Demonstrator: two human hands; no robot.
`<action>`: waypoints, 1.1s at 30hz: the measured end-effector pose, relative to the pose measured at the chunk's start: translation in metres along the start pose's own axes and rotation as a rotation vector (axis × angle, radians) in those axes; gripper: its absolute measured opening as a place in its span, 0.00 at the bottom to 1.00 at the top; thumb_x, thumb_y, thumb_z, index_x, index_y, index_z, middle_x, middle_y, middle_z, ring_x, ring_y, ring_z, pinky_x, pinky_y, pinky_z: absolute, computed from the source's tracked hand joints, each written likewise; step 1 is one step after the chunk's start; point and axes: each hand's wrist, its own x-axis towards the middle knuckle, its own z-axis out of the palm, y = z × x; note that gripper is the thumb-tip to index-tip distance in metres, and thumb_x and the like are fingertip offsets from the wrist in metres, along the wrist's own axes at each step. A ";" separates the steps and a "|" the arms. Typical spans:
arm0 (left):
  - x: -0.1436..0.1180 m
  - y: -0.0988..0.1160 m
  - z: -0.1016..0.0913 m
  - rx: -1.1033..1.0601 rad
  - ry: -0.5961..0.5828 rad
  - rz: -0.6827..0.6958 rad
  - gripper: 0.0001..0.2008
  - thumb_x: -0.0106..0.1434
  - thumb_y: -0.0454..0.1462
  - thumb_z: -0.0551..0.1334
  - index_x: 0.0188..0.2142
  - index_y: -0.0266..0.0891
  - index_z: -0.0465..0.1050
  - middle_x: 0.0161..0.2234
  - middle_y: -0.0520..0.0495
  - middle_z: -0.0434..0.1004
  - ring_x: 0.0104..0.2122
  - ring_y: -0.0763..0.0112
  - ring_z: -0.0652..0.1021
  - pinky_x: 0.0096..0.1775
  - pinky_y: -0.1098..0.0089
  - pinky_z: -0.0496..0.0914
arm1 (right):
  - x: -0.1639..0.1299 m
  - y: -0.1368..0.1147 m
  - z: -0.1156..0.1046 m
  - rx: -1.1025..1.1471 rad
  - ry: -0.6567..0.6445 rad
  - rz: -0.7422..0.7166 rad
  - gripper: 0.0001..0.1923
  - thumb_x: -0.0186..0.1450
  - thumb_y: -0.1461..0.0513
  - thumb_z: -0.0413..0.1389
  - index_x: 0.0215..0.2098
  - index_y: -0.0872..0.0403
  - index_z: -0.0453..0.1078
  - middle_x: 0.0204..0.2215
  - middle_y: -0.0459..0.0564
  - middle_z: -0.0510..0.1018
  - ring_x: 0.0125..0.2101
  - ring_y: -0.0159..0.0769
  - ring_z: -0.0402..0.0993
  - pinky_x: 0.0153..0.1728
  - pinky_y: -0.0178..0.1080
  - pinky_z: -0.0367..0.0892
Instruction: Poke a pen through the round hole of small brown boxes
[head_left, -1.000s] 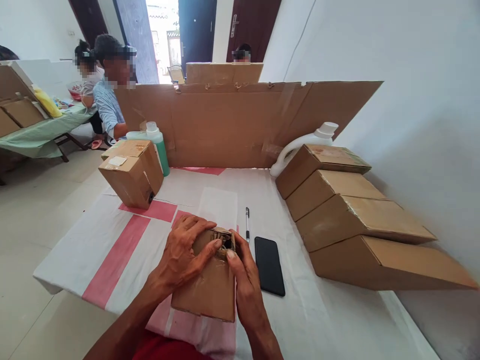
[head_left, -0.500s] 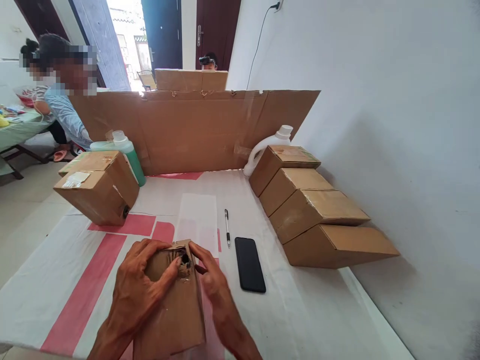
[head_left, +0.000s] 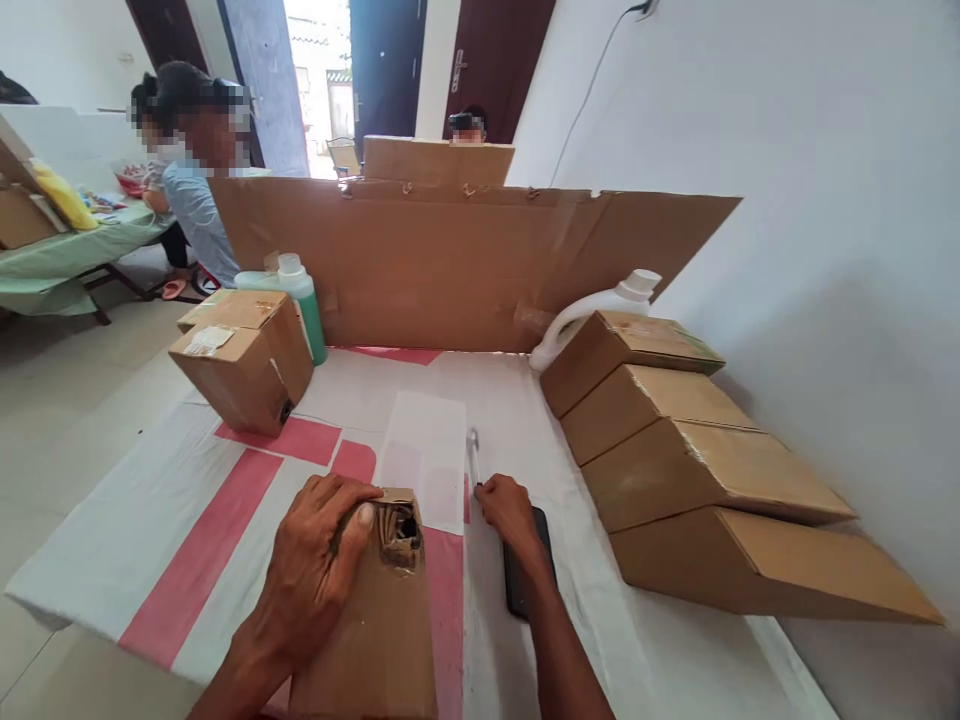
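Observation:
A brown cardboard box (head_left: 375, 630) with a ragged torn hole in its top end stands in front of me. My left hand (head_left: 315, 565) grips its upper left side, thumb lying beside the hole. To the right, my right hand (head_left: 506, 510) pinches the lower end of a pen (head_left: 473, 455) that points away from me over the cloth. Under my right wrist lies a black phone (head_left: 541, 580), partly covered by the arm. Just left of the pen, a white sheet of paper (head_left: 424, 440) rests on the tablecloth.
Several cardboard boxes (head_left: 660, 465) line the right side by the wall, with a white jug (head_left: 600, 305) behind. At left are more boxes (head_left: 247, 370) and a green bottle (head_left: 304, 310). A tall cardboard panel (head_left: 427, 265) closes off the back. Other people sit beyond it.
My right hand has left the box and moved right to the pen, taking hold of it. My left hand stays on the box. The view has turned slightly left.

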 end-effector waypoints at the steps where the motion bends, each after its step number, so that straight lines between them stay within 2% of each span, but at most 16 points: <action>1: 0.001 0.000 0.000 -0.009 -0.010 0.000 0.14 0.74 0.40 0.52 0.47 0.48 0.77 0.43 0.46 0.80 0.44 0.58 0.77 0.45 0.58 0.73 | -0.006 -0.005 -0.005 0.056 -0.030 -0.016 0.14 0.62 0.55 0.55 0.21 0.48 0.60 0.16 0.47 0.71 0.21 0.41 0.74 0.22 0.39 0.64; 4: 0.003 0.001 0.001 -0.023 -0.027 0.014 0.15 0.73 0.38 0.51 0.47 0.47 0.77 0.42 0.45 0.80 0.44 0.58 0.77 0.45 0.58 0.72 | -0.039 -0.031 -0.020 0.419 -0.062 -0.095 0.15 0.69 0.48 0.48 0.33 0.49 0.63 0.25 0.45 0.74 0.23 0.37 0.75 0.22 0.37 0.67; 6: 0.004 0.000 0.002 -0.026 -0.032 0.019 0.14 0.73 0.37 0.52 0.47 0.46 0.77 0.42 0.45 0.79 0.44 0.57 0.76 0.46 0.57 0.72 | -0.069 -0.054 -0.025 0.790 -0.072 -0.196 0.13 0.68 0.49 0.54 0.37 0.49 0.67 0.31 0.47 0.76 0.26 0.36 0.75 0.22 0.36 0.68; 8: 0.004 0.000 0.003 -0.021 -0.035 0.019 0.14 0.72 0.36 0.52 0.46 0.45 0.77 0.43 0.45 0.79 0.45 0.58 0.76 0.47 0.57 0.71 | -0.097 -0.075 -0.022 0.970 -0.097 -0.318 0.09 0.68 0.53 0.59 0.37 0.50 0.71 0.35 0.48 0.77 0.28 0.34 0.75 0.22 0.35 0.68; 12: 0.003 0.002 0.002 -0.013 -0.040 0.032 0.15 0.71 0.34 0.52 0.47 0.45 0.77 0.43 0.45 0.79 0.44 0.59 0.76 0.48 0.58 0.71 | -0.127 -0.097 -0.010 0.892 -0.025 -0.466 0.03 0.70 0.59 0.59 0.38 0.48 0.74 0.36 0.47 0.77 0.30 0.33 0.73 0.29 0.35 0.71; 16: 0.001 0.007 0.002 -0.007 -0.046 0.051 0.14 0.71 0.33 0.52 0.47 0.43 0.77 0.42 0.45 0.79 0.44 0.59 0.75 0.48 0.58 0.70 | -0.134 -0.098 -0.010 0.741 0.055 -0.602 0.03 0.69 0.62 0.58 0.39 0.48 0.74 0.35 0.47 0.77 0.39 0.38 0.75 0.42 0.41 0.72; 26: -0.002 0.009 0.006 -0.003 -0.034 0.070 0.14 0.71 0.33 0.52 0.46 0.43 0.77 0.42 0.44 0.79 0.43 0.59 0.74 0.47 0.57 0.69 | -0.140 -0.092 -0.010 0.499 0.072 -0.763 0.08 0.69 0.68 0.56 0.42 0.47 0.71 0.37 0.47 0.76 0.41 0.40 0.71 0.44 0.43 0.68; 33: -0.003 0.009 0.004 0.023 -0.032 0.086 0.14 0.71 0.32 0.53 0.47 0.41 0.76 0.42 0.44 0.78 0.43 0.60 0.74 0.48 0.57 0.69 | -0.142 -0.089 -0.018 0.390 0.057 -0.847 0.08 0.68 0.68 0.55 0.39 0.48 0.70 0.35 0.46 0.77 0.41 0.41 0.69 0.46 0.45 0.67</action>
